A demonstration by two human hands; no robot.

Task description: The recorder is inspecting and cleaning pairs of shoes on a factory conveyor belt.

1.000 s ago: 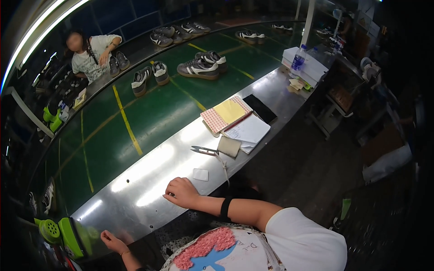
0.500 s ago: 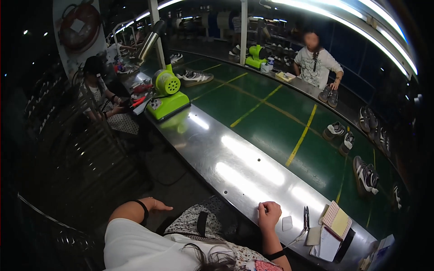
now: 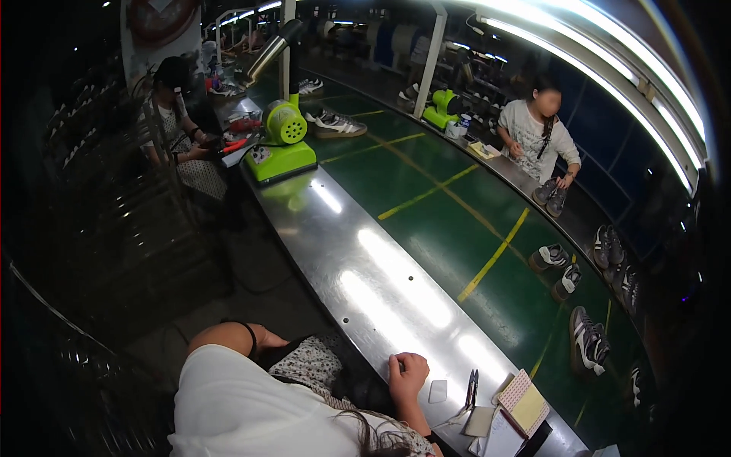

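Observation:
My right hand (image 3: 409,375) rests on the metal worktop (image 3: 324,247) near its front edge, fingers curled in and nothing visible in them. Close by on its right lies a small white flat piece (image 3: 438,391). Beyond that are dark thread snips (image 3: 473,390), a beige square pad (image 3: 479,421), and a yellow notepad (image 3: 527,404) on a pink patterned cover. A white notebook (image 3: 501,436) and a reddish pen (image 3: 513,424) lie partly under the notepad. My left hand (image 3: 272,339) is low by my lap, off the worktop, its fingers hidden.
A green conveyor belt (image 3: 426,190) with yellow lines runs beyond the worktop, carrying grey-and-white shoes (image 3: 588,341). A bright green blower (image 3: 283,148) with a metal barrel stands at far left. Across the belt, a co-worker (image 3: 539,133) touches shoes; another person (image 3: 173,114) sits left.
My left hand has drawn in toward my lap, hiding its fingers. The view has shifted; my right hand stays curled on the worktop. The co-worker opposite has raised one hand and turned their head.

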